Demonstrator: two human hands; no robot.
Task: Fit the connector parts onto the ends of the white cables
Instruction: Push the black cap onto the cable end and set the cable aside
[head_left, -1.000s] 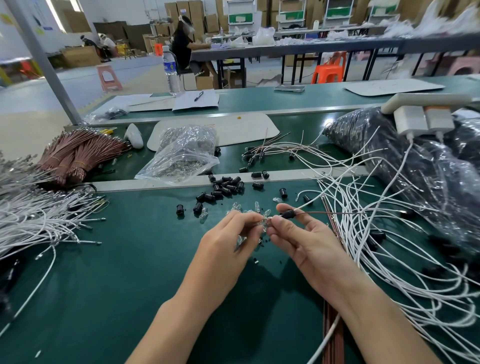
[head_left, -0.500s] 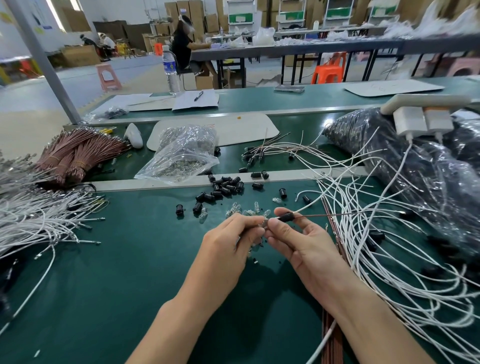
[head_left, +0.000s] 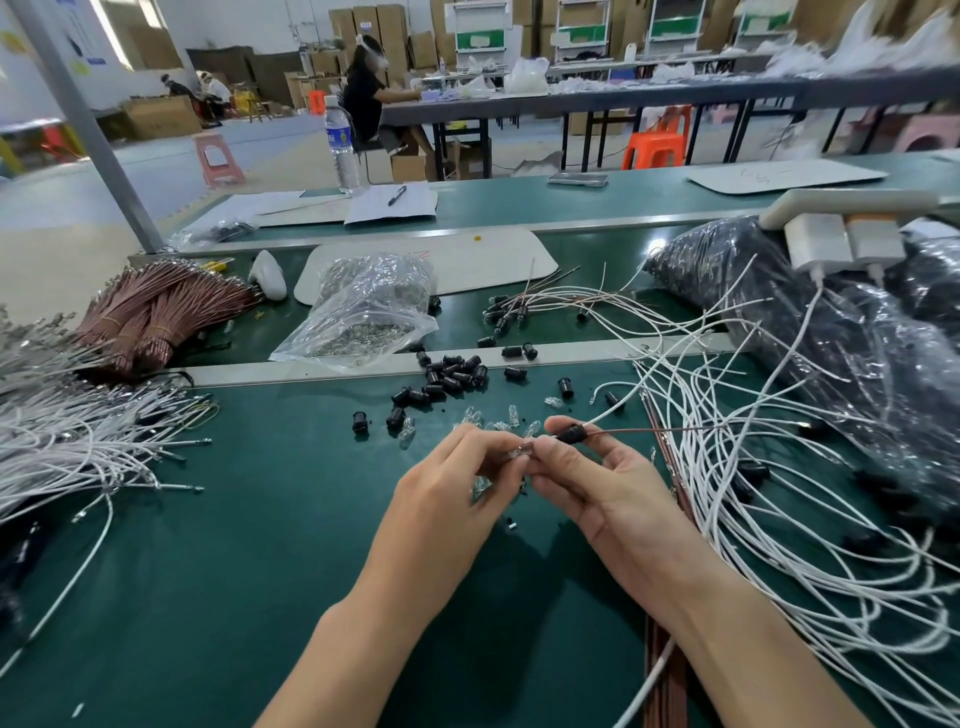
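Both hands meet over the green table (head_left: 208, 571), a little above the centre of the view. The left hand (head_left: 457, 483) pinches a small clear part (head_left: 521, 450) between the thumb and the curled fingers. The right hand (head_left: 592, 478) pinches a black connector part (head_left: 571, 432) between thumb and forefinger, and its other fingers are loosely bent. The clear part and the black part are just beside each other, end to end; whether they touch I cannot tell. From the black part a thin brown wire (head_left: 649, 430) runs toward 3 o'clock, and a white cable (head_left: 605, 415) leaves toward 2 o'clock.

At 12 o'clock from the hands, near them, lie loose clear parts (head_left: 472, 415), and behind these a heap of black parts (head_left: 452, 371). At 3 o'clock a big tangle of white cables (head_left: 779, 493) spreads over the table, with black plastic bags (head_left: 831, 338) behind it. At 9 o'clock lies a second mass of cables (head_left: 62, 441), white with metal ends. At 10 o'clock are bundles of brown wires (head_left: 156, 312), and at 11 o'clock a clear bag (head_left: 369, 312) of small parts. 2 white chargers (head_left: 841, 244) sit at 2 o'clock.
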